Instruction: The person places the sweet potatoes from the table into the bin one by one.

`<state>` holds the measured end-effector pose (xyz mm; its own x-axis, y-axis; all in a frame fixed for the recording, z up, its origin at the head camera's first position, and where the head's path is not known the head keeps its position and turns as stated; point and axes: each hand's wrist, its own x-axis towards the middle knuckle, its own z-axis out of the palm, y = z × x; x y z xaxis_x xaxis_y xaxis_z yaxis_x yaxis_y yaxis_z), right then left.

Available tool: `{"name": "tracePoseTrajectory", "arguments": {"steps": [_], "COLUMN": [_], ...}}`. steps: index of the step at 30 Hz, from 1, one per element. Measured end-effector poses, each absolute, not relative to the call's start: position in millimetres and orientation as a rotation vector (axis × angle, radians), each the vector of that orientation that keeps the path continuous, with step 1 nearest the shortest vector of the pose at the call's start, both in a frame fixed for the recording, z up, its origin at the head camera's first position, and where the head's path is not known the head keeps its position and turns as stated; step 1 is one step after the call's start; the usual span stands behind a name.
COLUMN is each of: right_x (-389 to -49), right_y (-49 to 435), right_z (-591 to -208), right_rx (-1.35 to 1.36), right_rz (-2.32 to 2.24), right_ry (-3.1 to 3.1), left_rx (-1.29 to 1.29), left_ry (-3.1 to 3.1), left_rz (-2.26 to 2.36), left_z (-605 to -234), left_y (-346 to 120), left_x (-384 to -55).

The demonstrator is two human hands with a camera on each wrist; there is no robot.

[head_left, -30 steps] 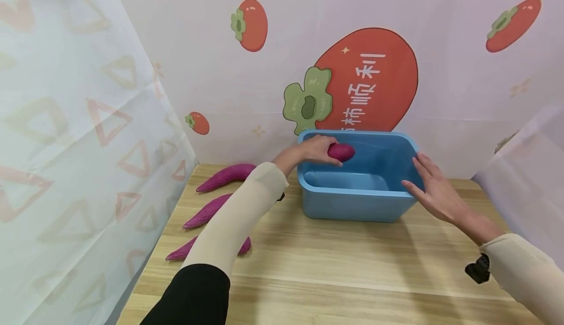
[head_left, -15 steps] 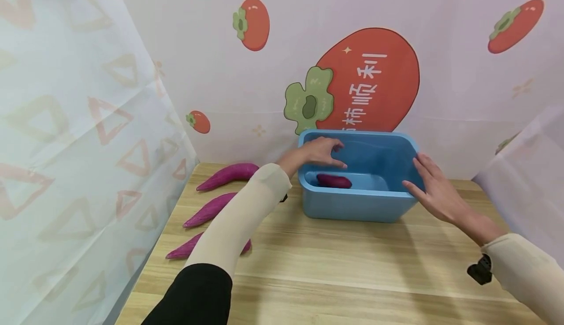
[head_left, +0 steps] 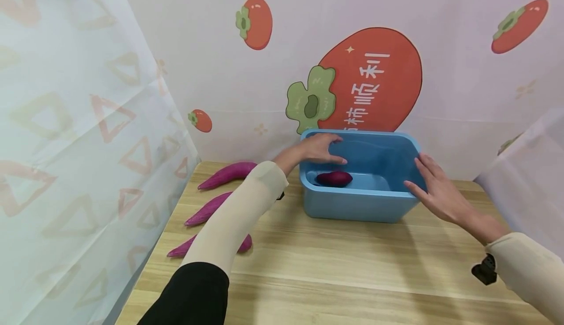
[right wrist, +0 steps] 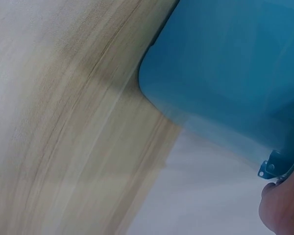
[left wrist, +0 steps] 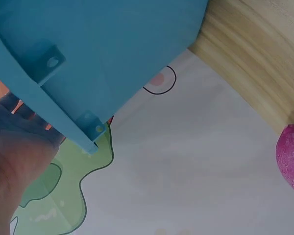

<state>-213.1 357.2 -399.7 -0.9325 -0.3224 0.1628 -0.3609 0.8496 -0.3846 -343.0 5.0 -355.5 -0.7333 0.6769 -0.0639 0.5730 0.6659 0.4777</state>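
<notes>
A pale backdrop, printed with red fruit and white characters, is rising behind a wood-grain surface. On that surface a deep blue bin is standing upright, its smooth walls curving at the corners and its lip running all round.

Cream sleeves are covering both forearms. The left hand is reaching over the bin's left rim with fingers and thumb parted, holding nothing; whether it is touching the rim cannot be told. The right hand is resting extended fingers on the right rim, its thumb lying near the front corner.

Left of the bin, three long purple sweet potatoes are lying on the surface: the farthest is bending in a gentle arc, the middle one is tapering to a point, and the nearest is showing only its ends, the left sleeve hiding its middle. Their skins are looking vivid magenta. A shorter, plumper sweet potato is lying on the bin's floor near the left end, below the left hand, its colour appearing darker, almost wine red.
</notes>
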Motion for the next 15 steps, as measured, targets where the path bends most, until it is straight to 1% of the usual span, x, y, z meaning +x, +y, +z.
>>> {"name": "tracePoseTrajectory", "arguments": {"steps": [7, 15], "right_x": [-214.7, -216.0], "right_y": [357.9, 357.9], "right_z": [-400.4, -394.7], "right_rx": [0.563, 0.561], "right_rz": [0.64, 0.595], "right_ry": [-2.965, -2.987], "left_rx": [1.002, 0.973], "left_ry": [2.645, 2.672], "left_rz": [0.613, 0.619], "left_z": [-352.8, -341.3], "left_y": [0.0, -8.2], "left_x": [-340.8, -337.5]}}
